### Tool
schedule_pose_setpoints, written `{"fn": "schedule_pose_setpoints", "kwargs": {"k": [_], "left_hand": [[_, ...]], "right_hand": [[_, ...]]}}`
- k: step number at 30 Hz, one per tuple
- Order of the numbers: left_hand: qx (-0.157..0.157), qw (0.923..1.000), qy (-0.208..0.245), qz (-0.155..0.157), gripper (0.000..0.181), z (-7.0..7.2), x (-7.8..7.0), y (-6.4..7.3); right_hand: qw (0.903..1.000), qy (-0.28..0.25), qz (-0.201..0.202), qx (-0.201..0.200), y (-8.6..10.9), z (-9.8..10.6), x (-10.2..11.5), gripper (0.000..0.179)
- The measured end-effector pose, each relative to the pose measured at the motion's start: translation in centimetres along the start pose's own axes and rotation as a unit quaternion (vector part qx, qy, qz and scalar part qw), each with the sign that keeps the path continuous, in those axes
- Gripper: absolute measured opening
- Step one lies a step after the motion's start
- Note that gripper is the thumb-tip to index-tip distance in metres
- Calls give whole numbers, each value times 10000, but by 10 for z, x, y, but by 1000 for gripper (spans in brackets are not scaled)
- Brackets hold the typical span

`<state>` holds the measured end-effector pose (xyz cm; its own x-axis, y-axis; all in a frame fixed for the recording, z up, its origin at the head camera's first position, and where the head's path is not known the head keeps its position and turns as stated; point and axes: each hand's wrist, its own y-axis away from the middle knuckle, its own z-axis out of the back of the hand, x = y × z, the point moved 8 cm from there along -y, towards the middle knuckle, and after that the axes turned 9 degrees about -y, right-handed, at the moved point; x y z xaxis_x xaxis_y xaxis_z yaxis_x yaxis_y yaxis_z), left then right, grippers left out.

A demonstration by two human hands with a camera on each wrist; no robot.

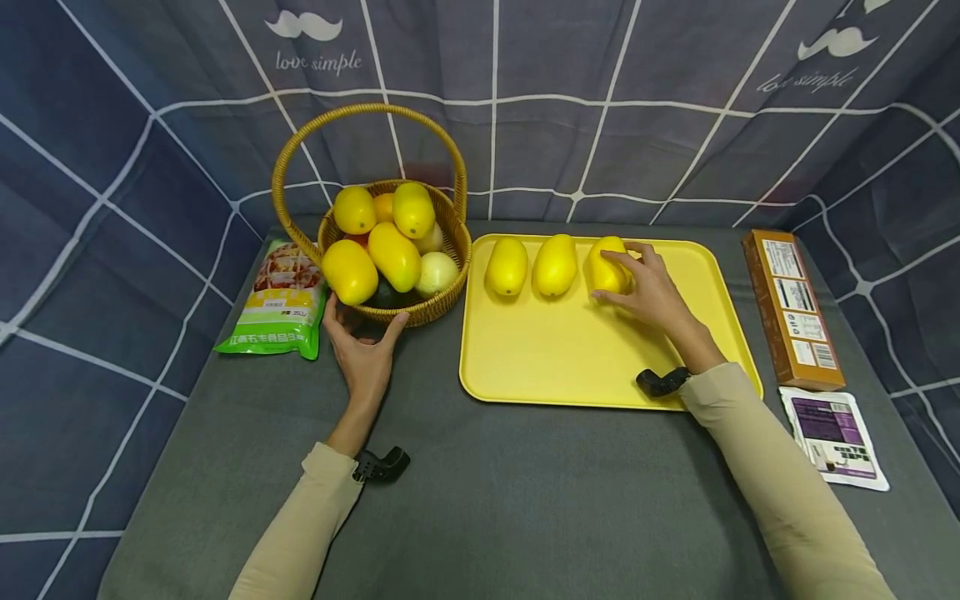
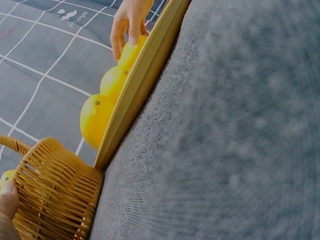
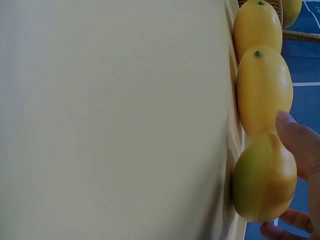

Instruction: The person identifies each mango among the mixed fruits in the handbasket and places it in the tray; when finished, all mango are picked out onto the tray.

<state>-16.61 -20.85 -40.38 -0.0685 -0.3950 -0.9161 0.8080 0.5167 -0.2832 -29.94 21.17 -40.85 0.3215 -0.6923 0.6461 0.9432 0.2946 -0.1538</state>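
My right hand (image 1: 654, 290) holds a yellow mango (image 1: 606, 268) between thumb and fingers at the back of a yellow tray (image 1: 540, 358). To its left on the tray lie two more mangoes, the middle mango (image 1: 555, 265) and the left mango (image 1: 507, 267), side by side in a row. My left hand (image 1: 362, 354) grips the front of a wicker basket (image 1: 431, 310), with the thumb (image 2: 9, 202) at its rim. Inside the basket are several yellow mangoes (image 1: 395, 257), a pale green round fruit (image 1: 437, 273) and other fruit partly hidden beneath.
A green food packet (image 1: 277, 310) lies left of the basket. Right of the tray are a brown box (image 1: 797, 312) and a white-and-purple pouch (image 1: 832, 437). The basket's tall handle (image 1: 367, 112) arches up near the grid-patterned cloth backdrop (image 1: 547, 58).
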Motion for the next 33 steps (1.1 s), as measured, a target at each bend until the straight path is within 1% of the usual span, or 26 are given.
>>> {"fn": "schedule_pose_setpoints", "kwargs": {"k": [1,4,7,8,9,12,14,17,19,22,24,26,30,33], "left_hand": [[-14,10000,-26,-14,95,-1,6,-1],[-19,10000,-21,2,95,-1,6,-1],[-22,10000,-23,-15,95,-1,6,-1],[-3,10000,3,1,94,0,1,0],[2,10000,7,6,94,0,1,0],[30,10000,47,12,94,-1,0,0],[30,10000,74,25,94,-1,0,0],[26,9999,106,23,94,0,0,-1],[25,9999,111,6,94,0,0,-1],[21,9999,107,-24,94,0,1,-1],[3,10000,83,-41,94,1,1,-2],[-11,10000,62,-63,94,1,1,-2],[4,10000,34,-86,95,1,0,-2],[28,9999,41,-88,95,0,-1,-2]], "right_hand": [[10000,2,-1,1,0,0,0,69],[10000,41,9,1,1,0,0,69],[10000,51,24,-78,3,2,3,69],[9999,71,40,-116,4,3,4,69],[9998,84,64,-167,5,4,6,68],[9989,123,275,-345,6,8,14,68],[9978,100,497,-420,4,9,26,68],[9940,-35,987,-474,0,7,51,69],[9899,-174,1339,-443,-3,3,71,70],[9836,-316,1748,-325,-8,-7,99,73],[9807,-404,1904,-196,-13,-16,117,74],[9795,-435,1965,-49,-19,-26,131,74],[9761,-526,2095,235,-33,-45,156,73],[9711,-669,2261,376,-45,-57,174,72]]}}
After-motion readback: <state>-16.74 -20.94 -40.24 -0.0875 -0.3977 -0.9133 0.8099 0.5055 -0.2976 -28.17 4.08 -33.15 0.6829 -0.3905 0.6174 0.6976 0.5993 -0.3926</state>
